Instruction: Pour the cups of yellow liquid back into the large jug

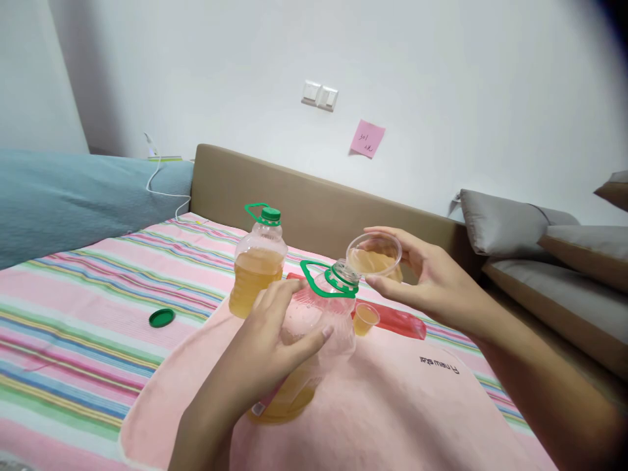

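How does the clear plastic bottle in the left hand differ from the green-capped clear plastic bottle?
The held bottle is uncapped; the capped bottle wears a green cap. The held bottle leans in the left hand; the capped bottle stands upright. The held bottle's amber liquid sits low; the capped bottle is more than half full. Both are clear plastic with green loop handles and amber liquid.

Pretty bright, even light on the wall (235, 65), soft shadows across the pink mat (402, 405), wide-angle stretch, top-right corner's gone black.
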The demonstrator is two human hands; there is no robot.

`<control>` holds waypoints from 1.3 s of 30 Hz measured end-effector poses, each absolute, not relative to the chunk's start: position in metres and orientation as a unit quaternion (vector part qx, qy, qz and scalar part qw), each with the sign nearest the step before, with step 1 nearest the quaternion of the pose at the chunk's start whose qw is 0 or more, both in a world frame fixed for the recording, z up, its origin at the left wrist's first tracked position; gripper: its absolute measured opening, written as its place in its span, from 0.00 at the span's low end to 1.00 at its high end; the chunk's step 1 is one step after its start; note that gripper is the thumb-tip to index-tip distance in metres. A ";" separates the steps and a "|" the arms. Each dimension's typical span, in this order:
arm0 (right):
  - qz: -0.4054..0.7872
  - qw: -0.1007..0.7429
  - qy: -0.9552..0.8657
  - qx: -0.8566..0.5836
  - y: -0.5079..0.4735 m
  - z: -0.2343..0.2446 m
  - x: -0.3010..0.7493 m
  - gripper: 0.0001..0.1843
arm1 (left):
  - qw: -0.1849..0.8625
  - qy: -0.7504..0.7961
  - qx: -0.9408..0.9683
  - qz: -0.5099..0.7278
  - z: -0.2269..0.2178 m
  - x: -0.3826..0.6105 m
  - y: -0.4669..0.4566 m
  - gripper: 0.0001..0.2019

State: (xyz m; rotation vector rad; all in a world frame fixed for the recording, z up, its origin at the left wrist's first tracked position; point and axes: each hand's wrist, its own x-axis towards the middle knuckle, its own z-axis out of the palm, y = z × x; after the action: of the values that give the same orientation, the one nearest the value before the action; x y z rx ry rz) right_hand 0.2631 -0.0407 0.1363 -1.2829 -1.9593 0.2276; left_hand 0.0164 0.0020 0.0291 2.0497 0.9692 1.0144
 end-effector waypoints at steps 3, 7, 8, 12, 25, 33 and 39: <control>0.082 0.379 -0.771 -0.505 -0.042 0.138 0.261 0.29 | 0.324 0.369 0.782 0.384 0.030 0.016 0.003 0.30; 0.073 0.376 -0.770 -0.510 -0.043 0.139 0.259 0.28 | 0.330 0.371 0.780 0.380 0.029 0.016 0.003 0.30; 0.071 0.375 -0.771 -0.510 -0.043 0.139 0.258 0.28 | 0.330 0.370 0.780 0.381 0.029 0.016 0.002 0.30; 0.061 0.375 -0.767 -0.516 -0.044 0.140 0.256 0.29 | 0.317 0.360 0.785 0.391 0.027 0.016 0.004 0.29; 0.016 0.361 -0.772 -0.523 -0.044 0.141 0.256 0.31 | 0.321 0.369 0.785 0.380 0.029 0.017 0.003 0.31; 0.011 0.359 -0.775 -0.520 -0.045 0.142 0.255 0.32 | 0.315 0.358 0.789 0.388 0.028 0.018 0.004 0.31; -0.003 0.356 -0.777 -0.520 -0.046 0.143 0.254 0.32 | 0.319 0.365 0.785 0.385 0.028 0.018 0.003 0.31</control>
State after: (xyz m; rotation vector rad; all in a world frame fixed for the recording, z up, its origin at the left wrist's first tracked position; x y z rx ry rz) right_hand 0.2536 -0.0458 0.1429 -1.3424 -2.0067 -0.0077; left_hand 0.0177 0.0033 0.0283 2.0650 0.9594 1.0128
